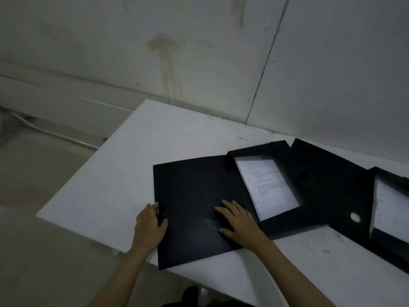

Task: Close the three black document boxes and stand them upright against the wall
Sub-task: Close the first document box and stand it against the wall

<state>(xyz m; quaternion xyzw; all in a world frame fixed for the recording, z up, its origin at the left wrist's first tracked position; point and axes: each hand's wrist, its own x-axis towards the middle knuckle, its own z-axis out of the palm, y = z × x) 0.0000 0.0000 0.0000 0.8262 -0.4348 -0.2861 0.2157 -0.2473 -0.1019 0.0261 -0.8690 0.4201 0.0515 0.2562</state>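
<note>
An open black document box lies flat on the white table (132, 156). Its wide lid (190, 187) is folded out to the left, and its tray holds a printed sheet (267, 182). My left hand (148, 227) grips the lid's left edge beside a small metal clasp (157, 207), thumb on top. My right hand (239, 222) rests flat on the lid, fingers spread, near the tray. A second open box (327, 180) lies to the right, its lid overlapping the first tray's far side and its paper-filled tray (389, 207) cut by the frame edge. I see no third box.
The pale wall (199, 52) rises behind the table's far edge, with a stain and a vertical panel seam (265, 69). A metal-rimmed finger hole (355, 217) shows on the second box. The floor (44, 173) lies to the left, below the table's edge.
</note>
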